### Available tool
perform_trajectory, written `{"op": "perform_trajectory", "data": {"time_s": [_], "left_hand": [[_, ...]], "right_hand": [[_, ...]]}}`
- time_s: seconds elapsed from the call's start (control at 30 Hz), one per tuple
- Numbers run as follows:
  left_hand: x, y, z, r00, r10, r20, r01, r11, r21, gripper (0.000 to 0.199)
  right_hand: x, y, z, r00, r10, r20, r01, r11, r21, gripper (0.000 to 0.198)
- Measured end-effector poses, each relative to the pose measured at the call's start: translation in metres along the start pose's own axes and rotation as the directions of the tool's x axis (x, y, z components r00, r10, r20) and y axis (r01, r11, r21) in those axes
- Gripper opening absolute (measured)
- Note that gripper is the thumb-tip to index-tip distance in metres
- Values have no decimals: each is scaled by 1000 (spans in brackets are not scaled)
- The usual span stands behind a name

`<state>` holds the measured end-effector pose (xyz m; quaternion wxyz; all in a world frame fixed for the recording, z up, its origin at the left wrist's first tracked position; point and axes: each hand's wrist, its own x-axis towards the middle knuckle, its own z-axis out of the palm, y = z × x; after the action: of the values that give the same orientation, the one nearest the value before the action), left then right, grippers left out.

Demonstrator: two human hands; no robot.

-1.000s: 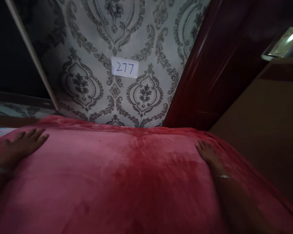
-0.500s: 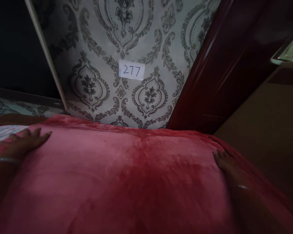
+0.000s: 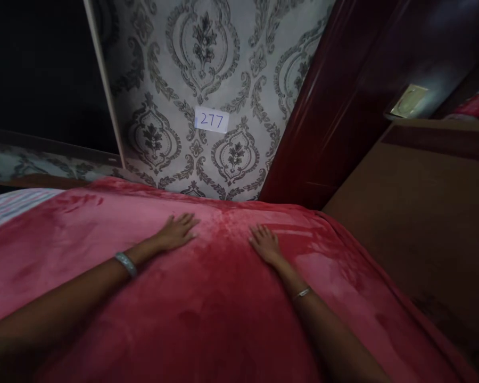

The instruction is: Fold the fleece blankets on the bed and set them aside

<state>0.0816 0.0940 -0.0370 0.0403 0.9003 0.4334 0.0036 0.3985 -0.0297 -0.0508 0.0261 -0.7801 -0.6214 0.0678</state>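
Observation:
A plush red and pink blanket point(image 3: 223, 298) lies spread wide in front of me, its pile brushed into lighter and darker patches. Flat on its far part rests my left hand point(image 3: 177, 232), fingers apart, with a wide bracelet on the wrist. My right hand point(image 3: 265, 243) also lies palm down on the blanket a short way to the right, its fingers stretched out and a thin bracelet at the wrist. Neither hand holds anything.
Behind the blanket rises a patterned wall point(image 3: 151, 85) with a paper label point(image 3: 212, 119) reading 277. A dark red wooden post point(image 3: 303, 117) and a brown panel point(image 3: 431, 213) stand right. A dark screen-like panel point(image 3: 35, 69) and striped cloth point(image 3: 19, 205) are left.
Both hands have moved inward from the blanket's left and right sides to near its middle. Darker brushed marks now show on the pile at both sides. The view has shifted slightly.

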Motion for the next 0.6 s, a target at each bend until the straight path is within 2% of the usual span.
{"op": "perform_trajectory", "data": {"time_s": [0.07,0.13,0.17,0.27,0.33,0.47,0.57,0.6], "left_hand": [[-8,30,10,995,94,-13,-94,995,-24,68],[-17,39,12,998,58,-34,-59,998,-26,68],[-21,36,11,999,13,-37,-13,1000,-18,67],[-41,5,1,983,-181,-32,182,983,26,66],[-61,-25,-8,940,-340,-28,340,940,32,66],[-118,-75,-22,831,-554,-59,554,832,-15,69],[-160,-100,-21,740,-668,-82,668,743,-23,71],[-172,-108,-18,729,-676,-110,679,734,-16,72]], "right_hand": [[-14,-26,3,991,-131,5,131,991,32,59],[-27,-32,5,982,-188,-15,189,981,47,59],[-32,-28,5,984,-176,-24,176,983,45,58],[-47,4,4,1000,-5,-29,5,1000,7,58],[-57,37,2,986,161,-41,-162,986,-27,59],[-83,101,1,912,399,-94,-404,913,-47,62],[-104,135,5,852,508,-125,-514,857,-24,62],[-111,143,7,831,537,-142,-543,840,-5,62]]}}
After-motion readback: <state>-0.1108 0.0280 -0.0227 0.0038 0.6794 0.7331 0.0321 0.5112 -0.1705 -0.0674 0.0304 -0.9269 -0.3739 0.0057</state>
